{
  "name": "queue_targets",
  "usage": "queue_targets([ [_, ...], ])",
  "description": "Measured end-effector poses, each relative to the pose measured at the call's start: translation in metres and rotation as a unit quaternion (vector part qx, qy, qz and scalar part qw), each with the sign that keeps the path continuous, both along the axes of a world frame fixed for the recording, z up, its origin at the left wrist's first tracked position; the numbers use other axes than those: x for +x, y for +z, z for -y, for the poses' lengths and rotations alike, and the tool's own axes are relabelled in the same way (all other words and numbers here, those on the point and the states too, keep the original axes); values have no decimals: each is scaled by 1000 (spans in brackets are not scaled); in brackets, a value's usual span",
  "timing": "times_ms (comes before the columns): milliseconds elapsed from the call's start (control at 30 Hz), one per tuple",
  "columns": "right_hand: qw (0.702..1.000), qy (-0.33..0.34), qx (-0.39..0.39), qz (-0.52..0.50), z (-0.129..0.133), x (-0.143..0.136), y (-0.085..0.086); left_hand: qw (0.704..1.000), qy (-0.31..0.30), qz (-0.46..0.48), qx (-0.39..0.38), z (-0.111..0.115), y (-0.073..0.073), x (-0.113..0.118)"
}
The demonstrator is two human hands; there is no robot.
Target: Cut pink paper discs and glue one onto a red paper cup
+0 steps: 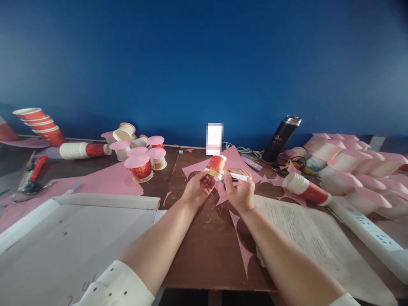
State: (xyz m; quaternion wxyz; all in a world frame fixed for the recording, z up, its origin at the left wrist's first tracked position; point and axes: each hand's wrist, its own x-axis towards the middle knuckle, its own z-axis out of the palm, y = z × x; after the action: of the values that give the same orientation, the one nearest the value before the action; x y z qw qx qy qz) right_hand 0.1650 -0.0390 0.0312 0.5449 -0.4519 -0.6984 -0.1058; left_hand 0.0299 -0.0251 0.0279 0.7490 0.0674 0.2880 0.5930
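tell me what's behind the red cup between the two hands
Behind the red cup, pink paper and a pixelated white rectangle show; whatever the cup covers cannot be seen.

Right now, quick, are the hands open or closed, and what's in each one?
Left hand: closed, holding the red paper cup.
Right hand: closed, holding a white pen.

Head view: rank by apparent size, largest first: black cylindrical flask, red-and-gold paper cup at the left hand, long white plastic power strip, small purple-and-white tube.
1. White power strip, running out of frame
2. Black flask
3. Red-and-gold paper cup
4. Purple-and-white tube
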Motion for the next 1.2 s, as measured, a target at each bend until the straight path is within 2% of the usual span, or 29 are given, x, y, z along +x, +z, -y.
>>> queue_targets([
  [333, 999, 45, -9, 20, 3, -1, 1, 1000, 1, -8, 6, 0, 0, 1],
  [733, 1000, 9, 10, 12, -2, 1, -3, 999, 1, -34, 15, 0, -2, 3],
  [1033, 998, 48, -26, 25, 3, -1, -1, 999, 7, -32, 5, 0, 0, 4],
  [1200, 1000, 18, -10, 17, 0, 0, -1, 999, 9, -34, 7, 0, -1, 4],
])
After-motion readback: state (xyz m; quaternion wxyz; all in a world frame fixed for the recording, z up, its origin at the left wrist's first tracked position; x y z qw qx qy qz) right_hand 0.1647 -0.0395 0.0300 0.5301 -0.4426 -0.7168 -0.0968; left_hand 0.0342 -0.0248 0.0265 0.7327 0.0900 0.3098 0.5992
